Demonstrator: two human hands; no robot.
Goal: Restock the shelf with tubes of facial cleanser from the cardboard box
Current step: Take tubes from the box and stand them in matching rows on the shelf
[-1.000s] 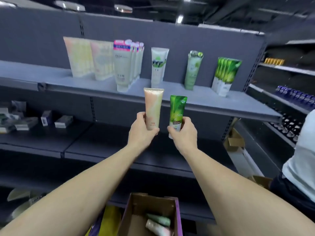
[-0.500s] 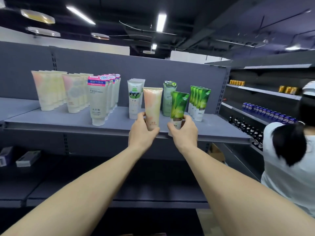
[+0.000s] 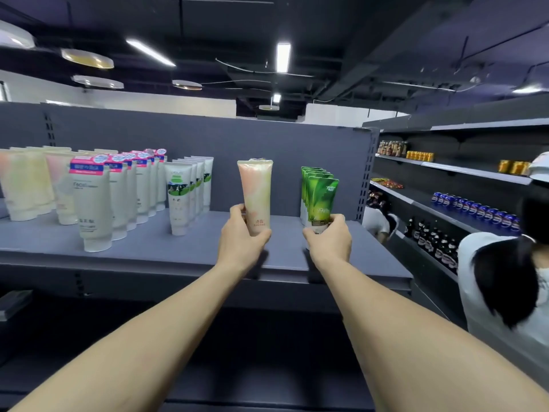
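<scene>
— Fingers of the left hand (image 3: 242, 234) are curled round the lower part of the pink tube (image 3: 256, 195), thumb on its left edge; those of the right hand (image 3: 328, 237) are wrapped round the bottom of the green tube (image 3: 320, 202). Both tubes stand upright, cap end down, over the shelf (image 3: 154, 248).

— Where does each one go?

— The green one sits just in front of the row of green tubes (image 3: 309, 179) behind the right fingers, so I'd judge it only needs lowering until the cap rests flat, touching that row. For the pink one, something stands right behind it, only its top showing; I cannot tell what. The matching pale tubes (image 3: 26, 182) seem to be far to the left of the left fingers.

— Any risk?

— Letting go early. These tubes are top-heavy on small caps; loosen the fingers only once each stands steady, and pull the hands straight back so knuckles don't clip the white tubes (image 3: 181, 200). The box is out of view.
</scene>
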